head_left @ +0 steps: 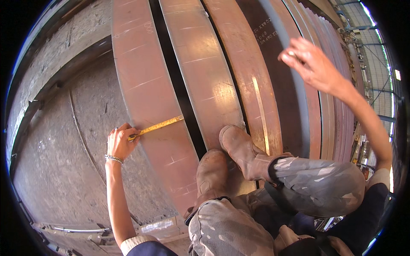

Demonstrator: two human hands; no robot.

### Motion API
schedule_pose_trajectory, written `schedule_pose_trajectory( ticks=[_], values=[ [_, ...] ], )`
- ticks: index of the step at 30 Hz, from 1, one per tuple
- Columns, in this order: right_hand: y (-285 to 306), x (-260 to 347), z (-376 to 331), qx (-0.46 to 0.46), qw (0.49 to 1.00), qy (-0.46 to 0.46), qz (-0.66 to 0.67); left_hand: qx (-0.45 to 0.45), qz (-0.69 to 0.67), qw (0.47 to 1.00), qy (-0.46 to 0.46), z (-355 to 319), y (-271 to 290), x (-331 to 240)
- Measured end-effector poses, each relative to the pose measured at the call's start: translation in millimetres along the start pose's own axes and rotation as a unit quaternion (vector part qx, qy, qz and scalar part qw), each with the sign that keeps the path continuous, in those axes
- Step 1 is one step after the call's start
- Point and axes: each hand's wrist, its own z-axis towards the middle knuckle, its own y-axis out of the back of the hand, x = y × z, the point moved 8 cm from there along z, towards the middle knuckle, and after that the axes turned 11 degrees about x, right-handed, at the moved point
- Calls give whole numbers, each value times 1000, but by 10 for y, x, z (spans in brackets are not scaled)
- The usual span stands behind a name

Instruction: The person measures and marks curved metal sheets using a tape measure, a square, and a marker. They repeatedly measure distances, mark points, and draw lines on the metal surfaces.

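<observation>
My left hand (121,143), with a chain bracelet at the wrist, is closed on one end of a yellow measuring rule (159,125). The rule lies across a reddish-brown steel plate (147,91), its other end by the plate's right edge. Short white marks and lines show on that plate. At the upper right my right hand (311,64) is raised over the plates, thumb and fingers curled together. It is blurred, and what it pinches, if anything, is too small to name.
My boots (212,173) stand on the steel beside a dark gap (181,91) between plates. Further long plates (200,64) lie to the right, one bearing a narrow yellowish strip (259,109). A lower dark surface (81,141) spreads out on the left.
</observation>
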Motion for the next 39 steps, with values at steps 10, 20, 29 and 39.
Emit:
schedule_pose_trajectory(
  ticks=[10, 20, 29, 39],
  values=[
    [300, 1398, 1083, -72, 979, 151, 112, -2, 18, 1000, 0, -17, -52, -1],
    [-785, 1812, 1941, -107, 876, 152, 445, 13, -24, 999, 25, 45, -31, 32],
    [-2048, 1989, 1959, 44, 765, 7, 643, -2, -15, 1000, 23, 25, -55, 31],
    [-2446, 2014, 2003, 57, 728, -6, 684, 0, -44, 999, 31, 15, -24, 20]
  ],
)
